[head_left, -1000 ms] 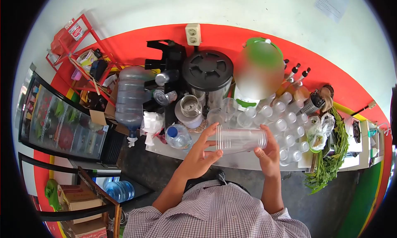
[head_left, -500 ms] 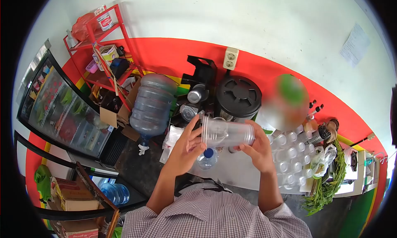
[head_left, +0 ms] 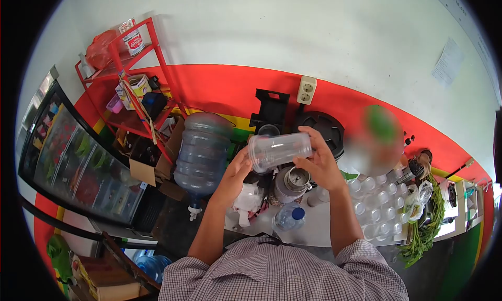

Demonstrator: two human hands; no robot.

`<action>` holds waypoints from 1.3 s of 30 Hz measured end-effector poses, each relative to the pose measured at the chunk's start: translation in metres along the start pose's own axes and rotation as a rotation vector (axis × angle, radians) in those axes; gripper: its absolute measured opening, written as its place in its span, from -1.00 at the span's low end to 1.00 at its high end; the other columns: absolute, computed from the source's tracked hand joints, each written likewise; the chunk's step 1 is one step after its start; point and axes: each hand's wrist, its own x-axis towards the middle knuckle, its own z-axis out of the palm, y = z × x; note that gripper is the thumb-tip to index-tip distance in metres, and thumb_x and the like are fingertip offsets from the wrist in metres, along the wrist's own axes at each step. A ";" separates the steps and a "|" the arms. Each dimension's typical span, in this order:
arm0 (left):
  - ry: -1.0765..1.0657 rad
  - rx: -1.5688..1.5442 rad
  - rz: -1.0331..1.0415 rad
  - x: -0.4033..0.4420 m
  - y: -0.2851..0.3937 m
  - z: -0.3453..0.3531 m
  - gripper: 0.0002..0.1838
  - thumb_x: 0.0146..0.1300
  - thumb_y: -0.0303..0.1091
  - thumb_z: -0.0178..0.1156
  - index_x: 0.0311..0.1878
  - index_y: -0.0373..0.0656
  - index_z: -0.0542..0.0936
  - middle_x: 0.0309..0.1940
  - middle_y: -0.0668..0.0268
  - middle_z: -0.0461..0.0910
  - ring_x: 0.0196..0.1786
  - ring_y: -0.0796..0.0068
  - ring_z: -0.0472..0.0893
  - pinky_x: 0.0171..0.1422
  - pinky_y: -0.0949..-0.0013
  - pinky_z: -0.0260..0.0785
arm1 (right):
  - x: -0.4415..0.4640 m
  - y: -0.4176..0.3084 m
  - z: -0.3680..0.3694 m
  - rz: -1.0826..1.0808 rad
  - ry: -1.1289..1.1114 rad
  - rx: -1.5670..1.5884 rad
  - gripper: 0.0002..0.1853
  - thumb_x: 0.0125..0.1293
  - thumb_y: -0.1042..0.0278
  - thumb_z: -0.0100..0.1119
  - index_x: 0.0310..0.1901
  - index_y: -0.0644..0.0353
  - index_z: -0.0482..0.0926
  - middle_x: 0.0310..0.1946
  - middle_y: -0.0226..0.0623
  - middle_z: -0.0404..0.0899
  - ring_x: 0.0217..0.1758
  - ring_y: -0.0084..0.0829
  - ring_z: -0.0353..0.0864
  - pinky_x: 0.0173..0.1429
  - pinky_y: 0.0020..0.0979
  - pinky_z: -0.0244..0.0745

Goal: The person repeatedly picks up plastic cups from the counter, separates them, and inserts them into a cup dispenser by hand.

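Your left hand (head_left: 231, 179) and right hand (head_left: 325, 169) clasp a clear cup stack (head_left: 281, 150) mid-frame — not yet set down — other cups (head_left: 383, 197) standing lower right.

A strip of bare table (head_left: 316, 229) just right of the blue-capped water bottle (head_left: 288, 218) leaves a way through. Behind the held clear plastic cups (head_left: 282, 150), a black lid (head_left: 323, 123) blocks reach; table cups (head_left: 374, 202) crowd the right, a water jug (head_left: 203, 157) the left.

two hands (head_left: 231, 182) (head_left: 323, 166), over a dozen clear cups (head_left: 282, 150), two water jugs (head_left: 204, 155) (head_left: 152, 266), one blue-capped bottle (head_left: 287, 219), one red shelf (head_left: 125, 66).
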 end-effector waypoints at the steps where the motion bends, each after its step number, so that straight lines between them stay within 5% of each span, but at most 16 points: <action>1: 0.029 0.050 0.018 0.005 0.000 -0.006 -0.32 0.73 -0.08 0.11 0.71 -0.22 0.25 0.44 0.20 0.58 0.49 0.36 0.52 0.68 0.22 0.20 | 0.001 0.004 0.001 -0.018 0.083 -0.019 -0.15 0.46 0.65 0.38 0.69 0.11 0.18 0.31 -0.26 0.52 0.24 -0.46 0.67 0.24 -0.39 0.64; 6: 0.153 0.238 0.110 0.035 -0.021 -0.043 -0.53 0.68 -0.23 0.19 0.51 -0.22 0.49 0.19 0.26 0.71 0.18 0.49 0.63 0.38 0.31 0.44 | 0.003 0.006 0.015 -0.071 0.263 -0.123 -0.19 0.43 0.62 0.42 0.65 0.13 0.28 0.27 -0.25 0.57 0.24 -0.44 0.69 0.21 -0.39 0.65; 9: 0.163 0.295 0.046 0.048 -0.017 -0.048 -0.64 0.61 -0.42 0.20 0.39 -0.24 0.55 0.12 0.28 0.72 -0.02 0.61 0.62 0.03 0.45 0.49 | 0.005 -0.001 0.033 -0.112 0.357 -0.493 -0.28 0.32 0.64 0.46 0.53 0.19 0.50 0.23 -0.11 0.62 0.10 -0.37 0.73 0.08 -0.36 0.66; 12: 0.139 0.275 -0.015 0.059 -0.019 -0.051 -0.64 0.59 -0.44 0.20 0.39 -0.18 0.58 0.12 0.35 0.74 0.16 0.57 0.63 0.25 0.39 0.36 | 0.007 -0.005 0.045 -0.122 0.333 -0.743 -0.27 0.28 0.66 0.44 0.51 0.16 0.52 0.22 -0.14 0.63 0.08 -0.32 0.73 0.15 -0.33 0.64; 15: 0.069 0.307 0.143 0.082 -0.053 -0.065 -0.65 0.60 -0.46 0.17 0.38 -0.21 0.57 0.05 0.30 0.72 -0.02 0.57 0.62 0.14 0.41 0.47 | 0.014 -0.003 0.058 -0.065 0.279 -0.851 -0.27 0.28 0.62 0.46 0.50 0.10 0.55 0.21 -0.11 0.60 0.02 -0.22 0.74 0.08 -0.29 0.64; 18: 0.110 0.282 0.110 0.103 -0.073 -0.068 -0.67 0.60 -0.47 0.17 0.35 -0.22 0.59 -0.01 0.30 0.72 -0.02 0.55 0.62 0.18 0.42 0.44 | 0.021 0.003 0.063 -0.046 0.240 -0.938 -0.29 0.33 0.60 0.40 0.51 -0.12 0.55 0.21 -0.04 0.54 -0.05 -0.01 0.74 0.01 -0.10 0.69; 24: 0.190 0.175 0.135 0.108 -0.092 -0.060 -0.72 0.64 -0.44 0.16 0.29 -0.29 0.62 0.06 0.27 0.74 0.04 0.53 0.63 0.21 0.43 0.44 | 0.031 0.012 0.069 0.077 0.096 -1.129 -0.26 0.37 0.52 0.37 0.56 -0.19 0.47 0.16 -0.04 0.54 -0.08 0.10 0.79 -0.03 0.02 0.73; 39: 0.180 0.088 -0.021 0.108 -0.095 -0.062 -0.64 0.62 -0.42 0.15 0.38 -0.34 0.56 0.32 0.09 0.66 0.34 0.36 0.63 0.50 0.32 0.40 | 0.051 0.028 0.085 -0.116 -0.083 -1.440 -0.37 0.40 0.42 0.30 0.50 -0.17 0.55 0.04 -0.02 0.56 0.07 -0.10 0.75 0.07 -0.12 0.72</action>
